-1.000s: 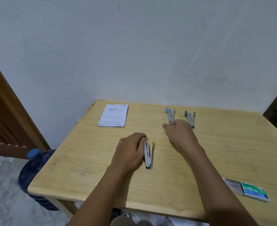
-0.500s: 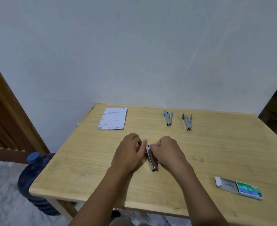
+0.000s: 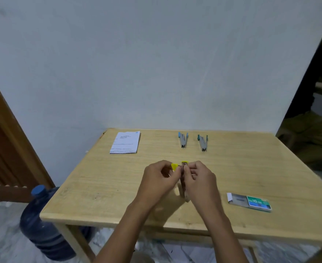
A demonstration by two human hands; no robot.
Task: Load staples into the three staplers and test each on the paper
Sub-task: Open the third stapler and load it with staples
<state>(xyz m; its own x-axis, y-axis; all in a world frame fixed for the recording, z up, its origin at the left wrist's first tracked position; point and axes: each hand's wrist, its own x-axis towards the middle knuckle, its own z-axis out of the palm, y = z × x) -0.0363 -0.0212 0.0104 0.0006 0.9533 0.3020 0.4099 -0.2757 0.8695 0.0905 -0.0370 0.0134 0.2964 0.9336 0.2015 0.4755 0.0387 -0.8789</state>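
Note:
The yellow stapler (image 3: 183,174) is held a little above the wooden table (image 3: 99,186), between both hands, its yellow parts spread apart at the far end. My left hand (image 3: 159,180) grips it from the left. From the right, my right hand (image 3: 200,180) pinches it; a thin metal piece shows at its fingers. A blue stapler (image 3: 183,139) and a green stapler (image 3: 203,142) lie side by side at the table's back. The folded printed paper (image 3: 125,142) lies at the back left. A green staple box (image 3: 250,202), slid partly open, sits at the front right.
A white wall stands right behind the table. A blue water jug (image 3: 40,223) stands on the floor by the table's left front leg. A wooden door frame is at the far left, and dark clutter at the far right.
My right hand came back from the blue stapler to the yellow one. Both hands lifted the yellow stapler off the table and its yellow parts now stand apart.

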